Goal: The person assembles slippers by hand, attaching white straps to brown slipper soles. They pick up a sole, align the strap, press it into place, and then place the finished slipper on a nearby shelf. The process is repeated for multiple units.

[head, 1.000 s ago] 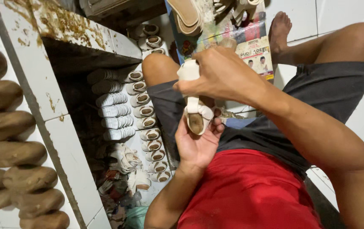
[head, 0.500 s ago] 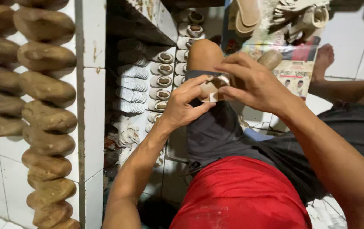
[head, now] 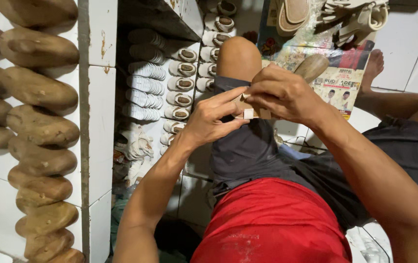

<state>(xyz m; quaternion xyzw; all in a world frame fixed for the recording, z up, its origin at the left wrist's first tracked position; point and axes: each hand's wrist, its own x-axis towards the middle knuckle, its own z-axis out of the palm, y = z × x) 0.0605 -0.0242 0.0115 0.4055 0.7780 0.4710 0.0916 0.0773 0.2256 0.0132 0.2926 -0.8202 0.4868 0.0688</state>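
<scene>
Both my hands meet over my left thigh around a wooden shoe form [head: 311, 65] with a tan sandal piece on it. My right hand [head: 284, 95] wraps over the form from above, its rounded wooden end sticking out past my knuckles. My left hand [head: 213, 119] comes up from below, fingers pinching the tan strap edge [head: 249, 111] against the form. Most of the piece is hidden under my fingers.
Brown wooden shoe forms [head: 38, 92] are stacked along the white tiled ledge at left. Rows of small white sandals [head: 179, 83] lie under a shelf on the floor. Finished sandals [head: 296, 12] and a printed poster [head: 340, 83] lie beyond my knee [head: 238, 56].
My view has swung left and down. The form has been turned from upright in my right hand to lying across, and my left hand has come up to pinch the strap.
</scene>
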